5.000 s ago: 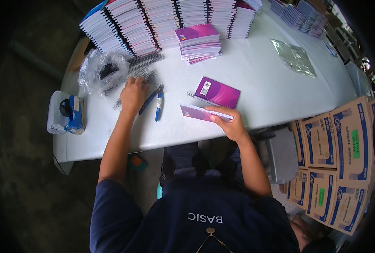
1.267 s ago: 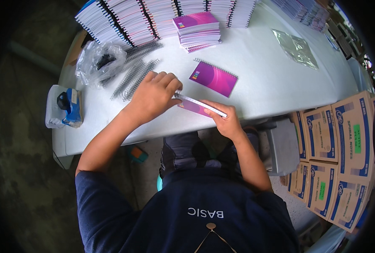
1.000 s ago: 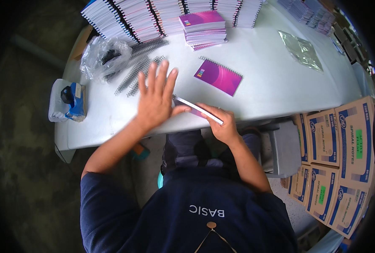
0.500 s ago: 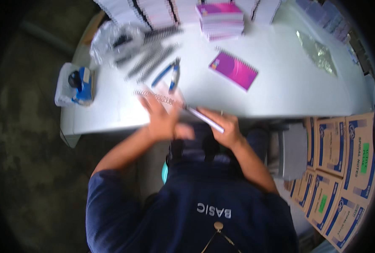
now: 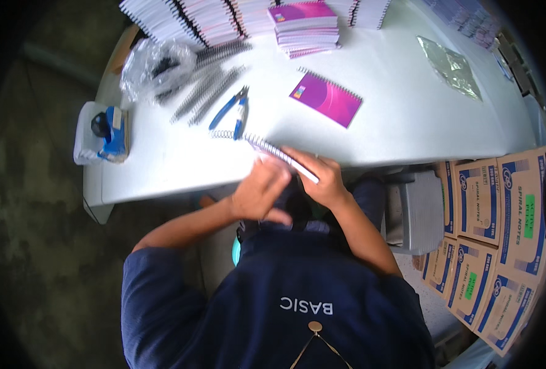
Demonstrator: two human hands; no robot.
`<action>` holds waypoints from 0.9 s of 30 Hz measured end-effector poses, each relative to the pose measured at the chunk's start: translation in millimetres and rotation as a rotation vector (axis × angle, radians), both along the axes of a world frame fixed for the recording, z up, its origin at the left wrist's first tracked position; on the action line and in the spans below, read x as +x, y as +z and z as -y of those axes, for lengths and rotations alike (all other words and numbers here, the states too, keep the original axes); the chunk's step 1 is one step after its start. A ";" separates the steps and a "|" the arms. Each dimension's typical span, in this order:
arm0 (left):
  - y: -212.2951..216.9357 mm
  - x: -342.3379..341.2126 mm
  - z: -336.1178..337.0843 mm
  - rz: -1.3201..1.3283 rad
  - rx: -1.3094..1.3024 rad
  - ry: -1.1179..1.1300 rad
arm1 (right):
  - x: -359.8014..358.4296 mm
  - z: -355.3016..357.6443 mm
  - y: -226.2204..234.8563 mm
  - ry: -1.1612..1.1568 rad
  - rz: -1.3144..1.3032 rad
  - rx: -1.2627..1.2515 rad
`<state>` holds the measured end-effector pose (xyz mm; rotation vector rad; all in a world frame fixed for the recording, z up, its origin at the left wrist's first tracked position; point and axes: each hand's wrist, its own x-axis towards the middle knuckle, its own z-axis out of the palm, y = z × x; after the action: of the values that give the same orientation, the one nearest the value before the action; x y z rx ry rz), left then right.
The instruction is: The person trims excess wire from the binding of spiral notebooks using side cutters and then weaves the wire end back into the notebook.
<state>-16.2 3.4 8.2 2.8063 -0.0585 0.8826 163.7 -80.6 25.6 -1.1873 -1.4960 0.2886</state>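
My right hand point(image 5: 323, 179) grips a thin notebook point(image 5: 298, 167) by its side, just off the table's near edge. A spiral coil point(image 5: 225, 134) runs along the notebook's edge, and its loose end sticks out to the left. My left hand point(image 5: 262, 189) is beside the notebook, thumb stretched out and fingers apart, slightly blurred. Just beyond the coil lie cutting pliers with blue handles point(image 5: 241, 114), their jaws pointing away. A purple notebook with its coil in place point(image 5: 327, 98) rests flat to the right of the pliers.
Loose dark coils point(image 5: 208, 92) lie near a clear plastic bag point(image 5: 147, 74). Stacked purple notebooks point(image 5: 308, 38) and rows of bound pads point(image 5: 205, 21) stand at the back. A blue tape dispenser point(image 5: 117, 132) is at left, a plastic sheet point(image 5: 450, 67) at right, cartons point(image 5: 479, 203) below.
My left hand has moved right and nearer to me, away from the coil's loose end toward the notebook. My right hand still holds the notebook. The whole view has shifted slightly.
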 end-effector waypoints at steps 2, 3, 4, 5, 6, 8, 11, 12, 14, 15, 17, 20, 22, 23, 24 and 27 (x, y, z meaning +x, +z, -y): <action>44.6 11.2 -16.3 0.185 0.323 0.125 | 2.1 0.7 7.2 0.034 0.093 0.047; 48.7 14.7 -25.7 0.299 0.379 0.279 | -4.4 4.9 7.3 0.066 0.128 0.035; 50.0 18.2 -35.6 0.337 0.359 0.447 | -8.1 -1.2 2.2 0.111 0.079 0.046; 39.2 17.3 -40.4 0.287 0.248 0.443 | -11.6 -3.3 7.9 0.119 0.091 0.094; 7.7 5.4 -37.0 0.081 -0.235 0.248 | -14.3 -2.9 10.2 0.100 0.046 0.066; -17.8 15.8 -3.6 0.074 -0.009 0.130 | -6.2 -3.5 3.1 0.035 -0.056 -0.008; 17.8 20.9 -7.6 0.151 0.251 0.057 | 1.3 -3.6 3.5 0.019 -0.067 -0.002; 38.4 32.0 -13.1 0.250 0.349 0.185 | 0.6 -3.8 3.0 0.046 -0.060 -0.044; 54.6 48.6 -17.5 0.242 0.314 0.374 | -1.2 -12.3 9.6 0.090 -0.067 -0.052; 37.6 45.6 -9.7 0.171 0.211 0.294 | -0.7 -10.8 6.4 0.091 -0.129 -0.095; 7.8 40.9 0.7 0.053 0.027 0.125 | 8.0 -15.2 2.0 0.085 -0.233 -0.158; 22.4 37.9 2.5 0.070 0.098 0.243 | 14.8 -23.7 5.7 0.122 -0.346 -0.134; 65.8 54.4 2.1 0.019 0.106 0.339 | 20.2 -25.1 -7.6 0.171 -0.364 -0.279; 77.2 59.7 -2.6 -0.032 0.076 0.300 | 19.4 -25.6 -6.9 0.166 -0.390 -0.263; 85.1 63.2 -6.5 -0.082 0.046 0.261 | 18.0 -25.4 -4.3 0.159 -0.416 -0.247; 100.7 73.3 -10.4 -0.121 0.008 0.187 | 21.3 -27.4 -7.4 0.068 -0.291 -0.236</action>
<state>57.1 13.8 108.9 2.9011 0.2217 0.7480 185.1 -53.2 18.1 -1.2207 -1.2726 0.6705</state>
